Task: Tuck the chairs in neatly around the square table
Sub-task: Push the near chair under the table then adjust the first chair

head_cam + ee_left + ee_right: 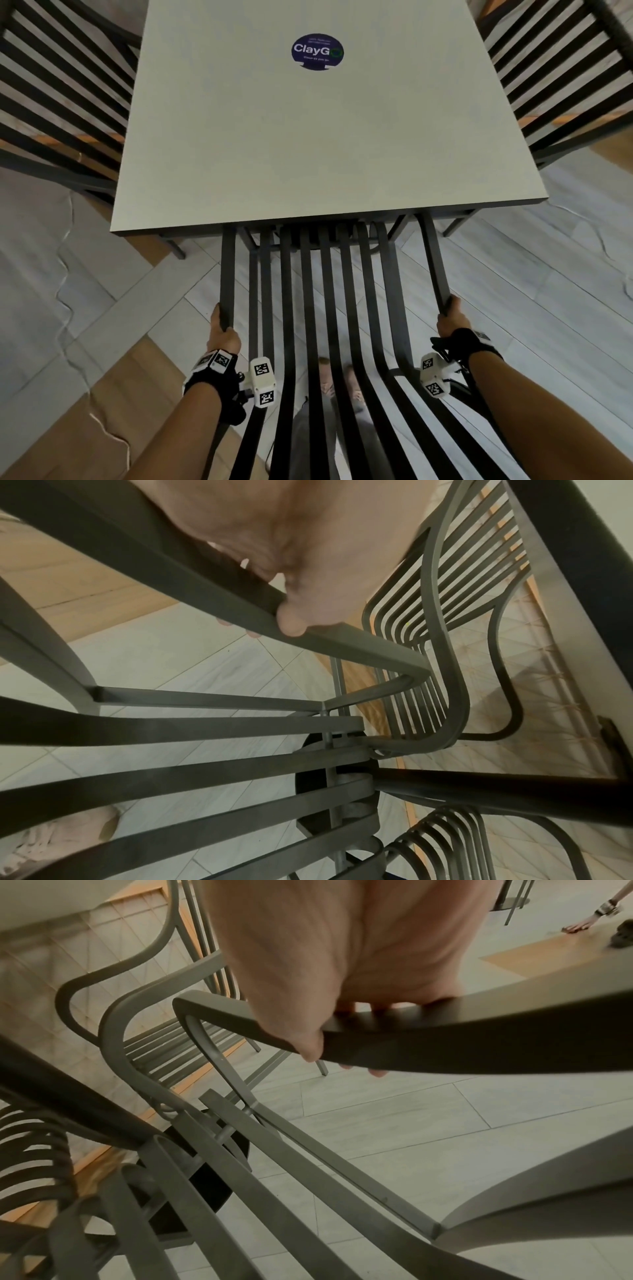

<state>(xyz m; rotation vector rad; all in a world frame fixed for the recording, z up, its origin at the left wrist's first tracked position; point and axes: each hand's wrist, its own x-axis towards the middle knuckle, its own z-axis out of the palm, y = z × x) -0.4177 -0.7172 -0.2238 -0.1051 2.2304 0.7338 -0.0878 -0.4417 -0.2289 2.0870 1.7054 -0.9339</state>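
A dark slatted metal chair (pixel 325 291) stands in front of me, its seat pushed under the near edge of the square grey table (pixel 308 137). My left hand (pixel 222 329) grips the chair's left armrest (pixel 212 593), thumb over the top. My right hand (pixel 450 318) grips the right armrest (pixel 445 1031) the same way. Two more slatted chairs stand at the table's left side (pixel 61 102) and right side (pixel 565 85), both close against it. The table carries a round blue sticker (pixel 317 51).
The floor is pale tile with wooden strips (pixel 102 394). The table's round dark base (pixel 308 791) sits under the chair's seat slats. My feet (pixel 339 383) show through the chair back. Another person's hand (pixel 578 927) rests on a further table at the right.
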